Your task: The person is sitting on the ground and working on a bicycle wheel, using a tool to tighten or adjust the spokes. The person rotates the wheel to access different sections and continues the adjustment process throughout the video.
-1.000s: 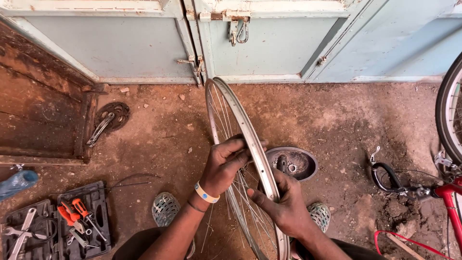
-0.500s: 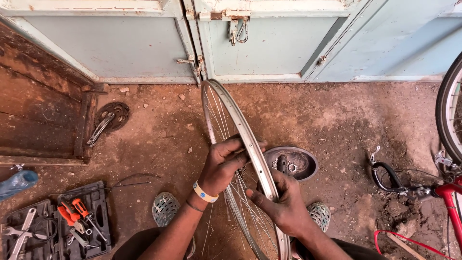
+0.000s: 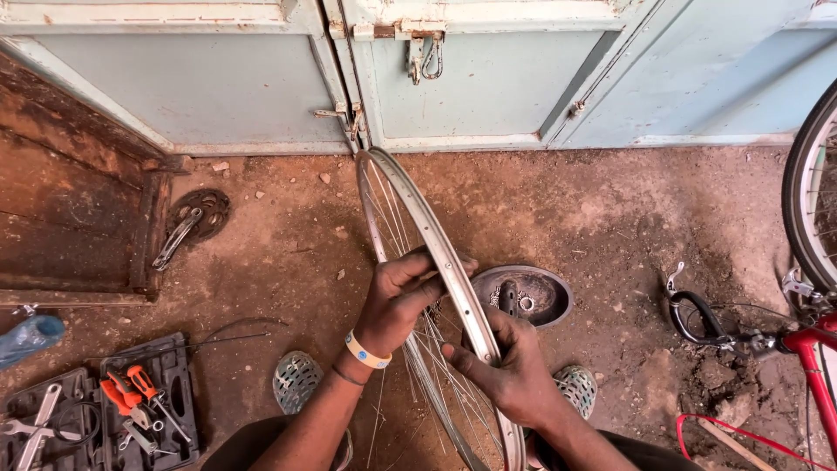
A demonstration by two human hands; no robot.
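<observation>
Bare wheel rim (image 3: pixel 410 209) is standing upright on edge, running away from both hands toward the blue door (image 3: pixel 488 78); no tyre on it, spokes (image 3: pixel 436 366) fitted but some hanging loose. Left hand (image 3: pixel 397 301) is wrapping the rim's left side. Right hand (image 3: pixel 514 371) is pinching the rim just below. Dark dish (image 3: pixel 523 295) is lying beside the right hand. Tool tray (image 3: pixel 179 375) is sitting well left of the left hand.
</observation>
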